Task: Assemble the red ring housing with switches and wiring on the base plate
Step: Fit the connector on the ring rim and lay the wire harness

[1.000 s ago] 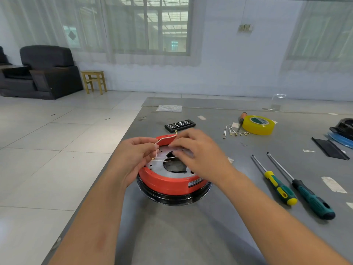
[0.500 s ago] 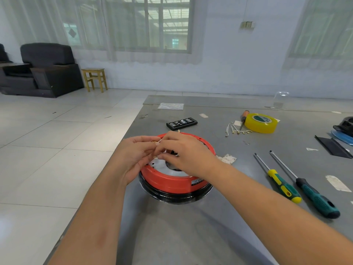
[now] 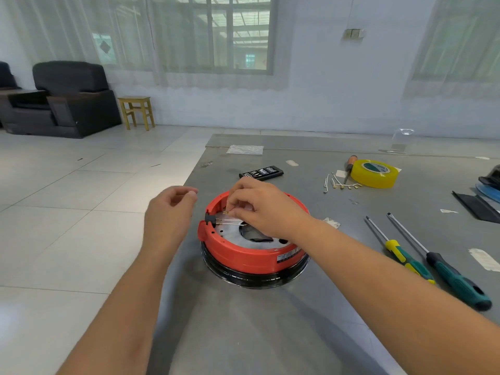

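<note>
The red ring housing [image 3: 243, 255] sits on a black round base plate [image 3: 254, 277] near the grey table's left edge. A black switch [image 3: 209, 219] is set in the ring's left wall, with thin white wires [image 3: 230, 221] running from it across the silver inner plate. My right hand [image 3: 265, 209] hovers over the ring and pinches a wire with a brass terminal [image 3: 226, 212] at its tip. My left hand [image 3: 169, 212] is off the ring, just to its left, fingers loosely curled and holding nothing I can see.
Two screwdrivers [image 3: 433, 263] lie right of the ring. Further back are a yellow tape roll [image 3: 374, 173], spare terminal wires [image 3: 341, 184], a small orange-handled screwdriver [image 3: 349, 165] and a black bit case [image 3: 261, 173]. Black and blue parts [image 3: 481, 193] lie at the right edge. The table's left edge drops to tiled floor.
My left hand has let go of the wires and moved left, off the ring. My right hand stays over the ring, pinching one wire end. The switch is now uncovered.
</note>
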`<control>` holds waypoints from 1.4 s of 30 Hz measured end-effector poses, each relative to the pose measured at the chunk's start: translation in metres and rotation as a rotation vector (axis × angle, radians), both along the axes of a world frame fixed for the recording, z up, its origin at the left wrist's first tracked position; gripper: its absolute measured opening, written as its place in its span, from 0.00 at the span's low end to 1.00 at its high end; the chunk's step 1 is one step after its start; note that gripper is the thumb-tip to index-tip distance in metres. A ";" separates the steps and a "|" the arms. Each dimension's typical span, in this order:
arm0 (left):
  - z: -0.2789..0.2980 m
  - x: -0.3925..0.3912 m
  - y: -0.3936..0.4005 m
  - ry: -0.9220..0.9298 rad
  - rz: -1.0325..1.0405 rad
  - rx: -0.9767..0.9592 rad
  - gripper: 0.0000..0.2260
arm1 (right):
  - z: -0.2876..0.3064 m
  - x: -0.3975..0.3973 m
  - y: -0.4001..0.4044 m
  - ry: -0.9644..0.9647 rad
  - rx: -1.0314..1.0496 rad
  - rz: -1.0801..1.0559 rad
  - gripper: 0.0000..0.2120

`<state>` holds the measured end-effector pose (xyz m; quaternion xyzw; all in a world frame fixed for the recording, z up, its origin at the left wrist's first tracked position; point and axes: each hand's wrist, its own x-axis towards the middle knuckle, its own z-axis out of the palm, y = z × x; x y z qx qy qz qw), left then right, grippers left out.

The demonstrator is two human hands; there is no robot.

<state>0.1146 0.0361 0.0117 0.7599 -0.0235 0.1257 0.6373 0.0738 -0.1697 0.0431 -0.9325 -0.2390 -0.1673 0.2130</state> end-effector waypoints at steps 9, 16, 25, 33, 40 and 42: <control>-0.047 -0.014 -0.007 -0.063 -0.230 0.015 0.15 | -0.008 0.026 0.006 0.081 -0.228 -0.048 0.03; -0.055 -0.009 -0.008 -0.069 -0.208 -0.020 0.15 | -0.022 0.031 0.009 0.044 -0.224 -0.041 0.04; -0.060 -0.002 -0.008 -0.046 -0.208 -0.069 0.13 | -0.028 0.032 0.009 0.024 -0.193 -0.026 0.03; -0.067 0.006 -0.008 -0.057 -0.201 -0.082 0.13 | -0.031 0.035 0.008 0.014 -0.145 -0.026 0.02; -0.070 0.011 -0.006 -0.081 -0.224 -0.079 0.13 | -0.029 0.034 0.009 0.031 -0.136 -0.025 0.02; -0.070 0.011 -0.006 -0.075 -0.230 -0.087 0.13 | -0.029 0.034 0.008 0.033 -0.135 -0.030 0.02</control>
